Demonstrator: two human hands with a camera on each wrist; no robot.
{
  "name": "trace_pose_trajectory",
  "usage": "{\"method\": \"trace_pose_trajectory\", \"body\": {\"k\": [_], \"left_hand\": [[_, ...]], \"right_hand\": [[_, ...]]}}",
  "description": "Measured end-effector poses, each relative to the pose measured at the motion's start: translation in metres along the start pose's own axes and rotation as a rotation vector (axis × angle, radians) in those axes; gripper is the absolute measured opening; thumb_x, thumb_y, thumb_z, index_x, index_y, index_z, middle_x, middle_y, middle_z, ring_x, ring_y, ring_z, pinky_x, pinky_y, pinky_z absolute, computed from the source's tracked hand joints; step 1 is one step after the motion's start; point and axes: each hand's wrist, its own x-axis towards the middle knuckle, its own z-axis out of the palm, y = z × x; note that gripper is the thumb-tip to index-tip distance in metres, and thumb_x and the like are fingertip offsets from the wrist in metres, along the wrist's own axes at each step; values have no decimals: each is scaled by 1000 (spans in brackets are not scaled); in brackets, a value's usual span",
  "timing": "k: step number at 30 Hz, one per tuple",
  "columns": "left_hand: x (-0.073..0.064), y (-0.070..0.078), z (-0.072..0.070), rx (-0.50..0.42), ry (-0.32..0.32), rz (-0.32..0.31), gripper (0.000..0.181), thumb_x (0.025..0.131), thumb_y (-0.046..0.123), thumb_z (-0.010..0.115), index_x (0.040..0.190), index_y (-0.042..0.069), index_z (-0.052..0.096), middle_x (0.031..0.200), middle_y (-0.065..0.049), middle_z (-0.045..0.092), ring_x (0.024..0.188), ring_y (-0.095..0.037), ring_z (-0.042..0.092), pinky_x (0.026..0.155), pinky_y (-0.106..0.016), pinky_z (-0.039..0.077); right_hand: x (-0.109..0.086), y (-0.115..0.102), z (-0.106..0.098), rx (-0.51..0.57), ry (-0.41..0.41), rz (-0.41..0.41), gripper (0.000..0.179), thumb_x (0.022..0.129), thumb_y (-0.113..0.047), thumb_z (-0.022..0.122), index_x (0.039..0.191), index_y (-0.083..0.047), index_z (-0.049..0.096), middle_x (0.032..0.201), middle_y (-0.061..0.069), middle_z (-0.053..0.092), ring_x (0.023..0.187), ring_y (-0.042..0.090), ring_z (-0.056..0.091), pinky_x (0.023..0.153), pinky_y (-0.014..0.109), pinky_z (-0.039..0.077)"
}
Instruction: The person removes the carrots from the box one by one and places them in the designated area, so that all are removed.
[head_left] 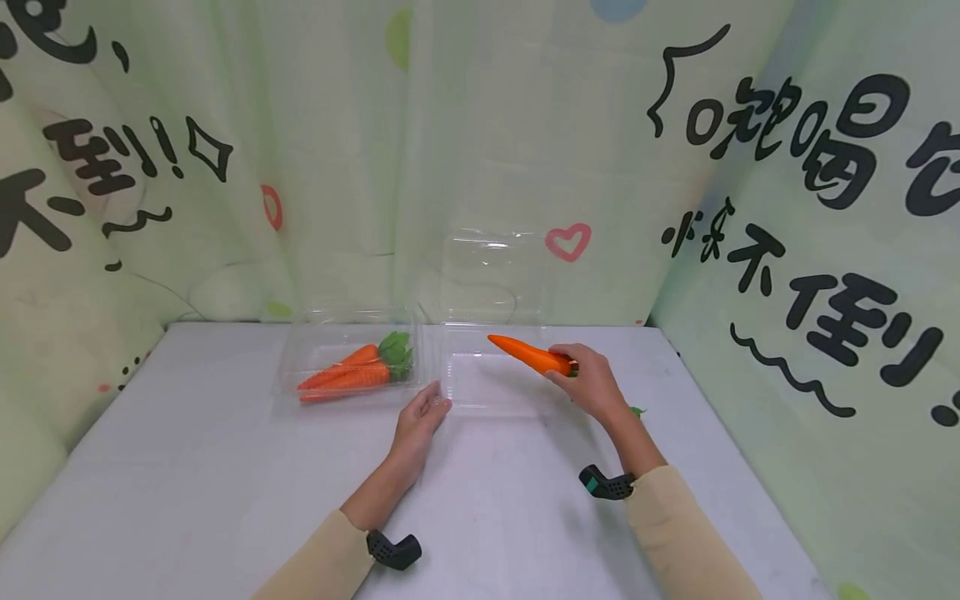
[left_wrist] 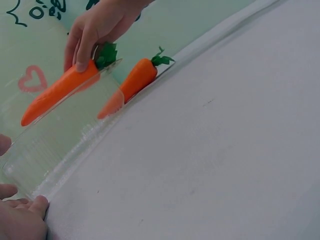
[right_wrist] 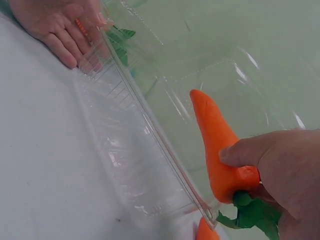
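Note:
My right hand [head_left: 592,379] pinches an orange toy carrot [head_left: 528,353] by its thick, leafy end, its tip pointing left. The carrot hangs over a clear plastic box [head_left: 495,410] whose hinged lid [head_left: 491,275] stands up at the back. At the box's front left corner is my left hand [head_left: 420,425], its fingers fairly straight against the wall and the thumb at the rim. Another carrot [left_wrist: 137,80] lies just right of the box. In the head view my right arm mostly hides it, with only leaves [head_left: 637,411] showing.
Left of the open box stands a second clear box [head_left: 288,358] with its lid down, holding carrots [head_left: 345,375] with green tops. A pale curtain [head_left: 337,208] with black lettering and hearts hangs behind and beside the white table [head_left: 225,500].

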Motion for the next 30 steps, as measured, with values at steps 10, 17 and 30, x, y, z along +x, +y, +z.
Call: {"method": "trace_pose_trajectory", "body": {"k": [10,17,30], "left_hand": [[1,-2,0,-7,2,18,59,95,26,59,148,10,38,156,-11,34,147,-29,28,118,-43,30],[2,-2,-1,4,5,16,59,95,27,58,148,12,38,157,-10,34,147,-29,28,119,-43,29],[2,-1,0,3,2,6,59,95,27,58,149,11,37,157,-9,33,147,-29,27,119,-43,28]], "right_hand": [[-4,6,-1,-2,14,-11,44,90,-17,68,132,-9,57,128,13,59,109,30,55,97,46,52],[-6,10,-3,-2,24,-10,44,90,-17,68,132,-9,57,128,14,59,109,30,55,97,46,53],[-11,15,-7,-1,35,-16,45,90,-17,69,132,-7,57,129,15,58,109,32,56,97,47,53]]}}
